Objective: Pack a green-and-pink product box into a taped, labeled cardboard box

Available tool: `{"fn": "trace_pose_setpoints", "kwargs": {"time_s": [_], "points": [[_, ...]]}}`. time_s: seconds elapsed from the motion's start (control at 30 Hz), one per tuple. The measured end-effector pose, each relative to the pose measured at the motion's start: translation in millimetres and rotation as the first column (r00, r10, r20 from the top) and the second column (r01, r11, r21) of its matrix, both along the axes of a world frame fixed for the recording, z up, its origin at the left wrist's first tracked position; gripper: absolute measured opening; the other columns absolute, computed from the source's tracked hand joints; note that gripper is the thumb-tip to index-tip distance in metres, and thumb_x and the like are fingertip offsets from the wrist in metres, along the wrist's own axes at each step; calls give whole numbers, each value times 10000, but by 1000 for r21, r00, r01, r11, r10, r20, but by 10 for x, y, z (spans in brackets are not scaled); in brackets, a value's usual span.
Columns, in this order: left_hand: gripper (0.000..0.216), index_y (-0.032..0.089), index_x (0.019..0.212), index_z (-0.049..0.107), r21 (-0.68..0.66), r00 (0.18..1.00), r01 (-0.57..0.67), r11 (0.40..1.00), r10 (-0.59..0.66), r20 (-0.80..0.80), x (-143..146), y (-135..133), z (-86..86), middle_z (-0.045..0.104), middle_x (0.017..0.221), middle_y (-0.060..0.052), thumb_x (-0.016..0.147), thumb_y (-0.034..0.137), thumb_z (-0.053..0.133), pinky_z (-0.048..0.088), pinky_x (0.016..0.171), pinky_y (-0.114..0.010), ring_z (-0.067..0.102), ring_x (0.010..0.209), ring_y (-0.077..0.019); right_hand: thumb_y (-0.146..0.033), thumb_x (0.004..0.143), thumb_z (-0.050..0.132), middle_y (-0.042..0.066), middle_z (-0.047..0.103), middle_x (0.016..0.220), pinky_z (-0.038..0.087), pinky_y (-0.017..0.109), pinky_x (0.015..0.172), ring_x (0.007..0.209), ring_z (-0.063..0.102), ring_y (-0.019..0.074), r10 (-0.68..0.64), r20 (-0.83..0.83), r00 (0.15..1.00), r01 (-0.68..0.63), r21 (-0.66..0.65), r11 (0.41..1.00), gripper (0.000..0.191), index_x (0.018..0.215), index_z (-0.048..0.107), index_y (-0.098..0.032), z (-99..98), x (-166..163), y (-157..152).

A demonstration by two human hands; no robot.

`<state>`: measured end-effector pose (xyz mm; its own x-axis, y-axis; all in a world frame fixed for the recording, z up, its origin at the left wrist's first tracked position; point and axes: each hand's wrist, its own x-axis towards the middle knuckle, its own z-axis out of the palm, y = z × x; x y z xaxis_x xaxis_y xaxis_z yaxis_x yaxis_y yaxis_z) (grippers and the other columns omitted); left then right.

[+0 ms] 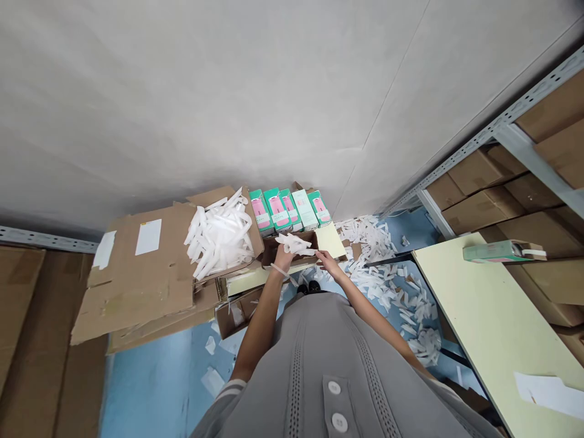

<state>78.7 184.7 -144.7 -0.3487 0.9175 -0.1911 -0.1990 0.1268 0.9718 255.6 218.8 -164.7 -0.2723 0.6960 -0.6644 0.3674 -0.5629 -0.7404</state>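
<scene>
My left hand (283, 260) is closed around a small bunch of white plastic strips (294, 243). With its fingertips, my right hand (329, 263) pinches the right end of one of these strips. Both hands are over a small open cardboard box (270, 250), whose inside is mostly dark. To the left, a larger open carton (258, 234) is heaped with white strips (221, 234). Just behind the small box stands a row of green and pink product boxes (277, 210), with one paler box (305, 207) among them.
Flattened cardboard (137, 286) lies at the left. White scraps (378, 280) litter the blue floor (150, 377). At the right, a pale yellow table (483, 322) carries a green box (495, 250) and white paper (550, 392). Shelving (538, 158) with brown cartons stands beyond it.
</scene>
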Motion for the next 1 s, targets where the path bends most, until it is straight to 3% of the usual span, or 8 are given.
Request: {"fn": "trace_pose_setpoints", "kwargs": {"time_s": [0.17,0.3,0.43,0.6,0.67,0.8,0.9,1.0], "points": [[300,211,894,638,108,999,3,994,2,-44,-241,-213,223,687,949,-67,617,271,735,521,825,-374,637,892,-225,-524,895,501,88,610,1255,476,302,851,1019,634,210,2,0,1000,-2,-8,1000,449,1211,553,-210,-1,-6,4],[309,226,904,619,-11,995,-60,998,61,74,-384,-155,232,679,956,-55,612,248,714,536,824,-399,625,925,-222,-524,898,495,92,593,1283,481,297,853,1011,632,203,6,1,1000,-6,6,1000,449,1208,555,-205,-8,-17,28],[365,219,935,601,-128,973,-75,989,101,206,-281,-95,165,662,845,-43,607,275,751,553,763,-494,628,843,-234,-533,902,483,89,610,1257,488,313,853,1001,636,209,3,6,1000,-3,8,1000,460,1225,550,-212,-32,-18,27],[332,246,932,600,29,975,32,999,-37,220,-183,-152,374,665,867,-43,697,437,735,535,857,-529,626,915,-250,-540,897,487,89,606,1266,484,311,854,1020,638,215,-6,-12,1000,7,14,1000,463,1217,553,-213,-48,-4,-10],[282,259,907,597,119,989,-8,993,-10,150,-247,-191,530,668,924,-45,721,434,716,535,893,-492,627,963,-249,-543,892,492,94,602,1268,482,315,851,1019,640,220,-12,-13,1000,12,14,1000,470,1220,551,-213,-57,5,-20],[209,248,876,606,242,972,-157,957,193,-134,-498,-269,740,666,945,-34,711,314,714,520,925,-421,634,924,-219,-564,873,505,95,593,1263,474,315,849,1003,639,216,-9,-21,1000,10,19,1000,494,1220,548,-215,-92,27,-16],[129,221,828,626,197,891,-107,975,182,-416,-636,-325,718,673,880,-43,705,230,665,509,882,-394,632,855,-222,-588,856,513,89,591,1254,469,305,841,987,631,205,-5,-33,999,6,23,1000,512,1209,549,-219,-118,33,-3],[168,213,812,618,85,801,-137,987,160,-577,-607,-355,581,659,819,-43,662,139,628,498,817,-379,624,837,-249,-586,863,497,86,592,1247,469,296,828,972,626,197,-6,-27,1000,7,29,1000,500,1198,547,-218,-118,17,10]]}}
